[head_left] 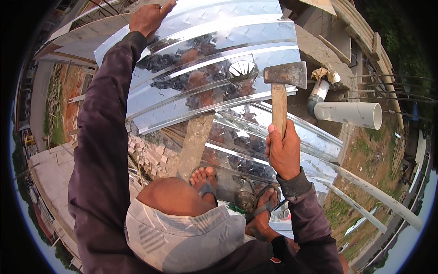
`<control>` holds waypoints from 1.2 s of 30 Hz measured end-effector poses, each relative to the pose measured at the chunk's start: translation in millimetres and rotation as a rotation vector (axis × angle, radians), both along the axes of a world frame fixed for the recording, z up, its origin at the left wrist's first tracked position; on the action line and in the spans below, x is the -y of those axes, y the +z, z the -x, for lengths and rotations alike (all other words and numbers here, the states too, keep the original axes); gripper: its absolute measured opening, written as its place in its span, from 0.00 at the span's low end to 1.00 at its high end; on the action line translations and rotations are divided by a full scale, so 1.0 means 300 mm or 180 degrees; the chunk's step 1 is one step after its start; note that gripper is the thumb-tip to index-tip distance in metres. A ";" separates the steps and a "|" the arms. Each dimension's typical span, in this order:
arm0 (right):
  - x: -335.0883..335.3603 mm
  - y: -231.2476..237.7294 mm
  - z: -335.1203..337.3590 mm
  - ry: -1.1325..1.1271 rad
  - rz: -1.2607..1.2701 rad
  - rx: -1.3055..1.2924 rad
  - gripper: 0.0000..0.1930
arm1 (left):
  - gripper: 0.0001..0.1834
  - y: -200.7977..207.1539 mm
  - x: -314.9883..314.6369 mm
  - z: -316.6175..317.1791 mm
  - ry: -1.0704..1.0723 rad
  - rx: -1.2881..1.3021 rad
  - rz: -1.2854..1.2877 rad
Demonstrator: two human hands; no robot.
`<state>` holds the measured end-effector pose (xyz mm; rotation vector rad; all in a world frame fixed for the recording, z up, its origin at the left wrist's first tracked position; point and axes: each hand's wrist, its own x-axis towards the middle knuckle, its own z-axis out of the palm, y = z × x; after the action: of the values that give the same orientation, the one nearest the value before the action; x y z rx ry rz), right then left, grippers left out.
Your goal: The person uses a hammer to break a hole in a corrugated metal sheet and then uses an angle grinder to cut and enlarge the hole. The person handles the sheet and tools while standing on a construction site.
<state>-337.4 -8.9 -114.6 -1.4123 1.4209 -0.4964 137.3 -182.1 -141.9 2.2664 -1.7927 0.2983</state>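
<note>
My right hand (284, 153) is closed around the wooden handle of a hammer (279, 107), held upright with its worn, dark metal head at the top. The head is in front of the right end of a shiny ribbed metal sheet (255, 34). At the far left edge of that sheet is my left hand (148, 20), its fingers bent over the edge and partly hidden. This upper sheet overlaps another ribbed metal sheet (319, 134), lying lower and to the right. A round jagged patch (242, 69) shows on the upper sheet's surface.
A wooden plank (196, 141) runs beneath my sandalled feet. Broken bricks (148, 157) are piled to its left. At right, a white pipe (349, 114) with a dark elbow juts out near a concrete edge, with thin rods (392, 96) beyond. Long poles (378, 196) slope over lower ground.
</note>
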 end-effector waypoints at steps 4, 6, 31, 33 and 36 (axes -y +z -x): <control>-0.047 -0.104 -0.069 0.0198 0.0202 -0.0503 0.13 | 0.45 0.028 0.007 0.044 -0.0034 -0.0072 -0.0133; -0.055 -0.179 -0.022 0.0623 -0.0413 -0.0609 0.12 | 0.45 0.026 0.004 0.031 0.0021 -0.0029 -0.0095; -0.066 -0.044 -0.202 -0.0816 -0.0480 0.1030 0.12 | 0.44 0.109 -0.120 0.031 0.0571 -0.0069 -0.0294; -0.073 -0.115 -0.188 -0.0587 -0.0671 0.0732 0.12 | 0.44 0.119 -0.099 0.045 0.0577 -0.0016 -0.0153; -0.044 -0.213 -0.086 0.0016 0.0183 0.0147 0.13 | 0.44 0.121 -0.088 0.057 0.0586 -0.0052 -0.0168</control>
<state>-311.5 4.4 -178.4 -1.4408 1.3755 -0.5673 120.1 -155.8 -105.5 2.4682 -1.6046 0.2670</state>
